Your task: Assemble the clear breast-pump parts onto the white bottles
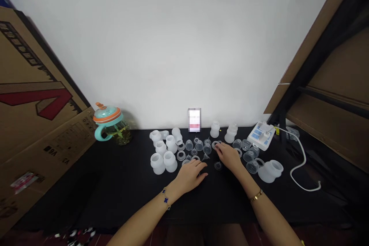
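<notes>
My left hand [190, 175] lies palm down on the black table [121, 184], fingers stretched toward a small clear part near the middle; it holds nothing that I can see. My right hand [228, 155] reaches among several small clear plastic cups and rings [198, 147], its fingertips at a clear ring, fingers slightly curled. White plastic bottles [164, 157] stand in a group to the left of my left hand. A larger white bottle [269, 171] lies on its side to the right of my right wrist.
A glass jug with an orange and teal lid [111, 127] stands at the back left beside a large cardboard box [34, 115]. A white device [261, 135] with a white cable [301, 165] sits at the back right. A small card [194, 120] leans on the wall.
</notes>
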Demonstrator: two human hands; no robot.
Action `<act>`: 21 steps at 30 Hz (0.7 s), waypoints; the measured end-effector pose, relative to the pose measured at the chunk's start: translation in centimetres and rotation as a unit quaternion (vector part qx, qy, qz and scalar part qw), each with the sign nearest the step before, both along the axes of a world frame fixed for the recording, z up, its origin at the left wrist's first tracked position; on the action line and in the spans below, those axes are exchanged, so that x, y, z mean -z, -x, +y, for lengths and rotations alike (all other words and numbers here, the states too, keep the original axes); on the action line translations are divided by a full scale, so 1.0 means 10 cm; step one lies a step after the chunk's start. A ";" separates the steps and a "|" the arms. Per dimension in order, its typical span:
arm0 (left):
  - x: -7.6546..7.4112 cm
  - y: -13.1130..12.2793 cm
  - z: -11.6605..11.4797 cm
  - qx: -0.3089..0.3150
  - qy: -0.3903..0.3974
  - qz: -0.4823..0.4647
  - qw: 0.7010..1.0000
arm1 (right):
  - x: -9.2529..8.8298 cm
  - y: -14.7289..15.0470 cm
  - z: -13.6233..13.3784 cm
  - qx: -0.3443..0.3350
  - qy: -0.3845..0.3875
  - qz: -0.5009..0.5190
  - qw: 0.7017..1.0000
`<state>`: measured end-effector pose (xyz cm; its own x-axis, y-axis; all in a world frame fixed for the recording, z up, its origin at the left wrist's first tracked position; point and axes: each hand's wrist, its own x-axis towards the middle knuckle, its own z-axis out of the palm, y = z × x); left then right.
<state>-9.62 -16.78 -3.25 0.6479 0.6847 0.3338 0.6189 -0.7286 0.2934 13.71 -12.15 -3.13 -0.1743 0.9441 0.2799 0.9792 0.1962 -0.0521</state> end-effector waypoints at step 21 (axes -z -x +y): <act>0.08 0.03 0.15 -0.064 0.164 -0.336 0.925 | -0.03 0.42 -0.37 -0.302 -0.132 0.077 0.941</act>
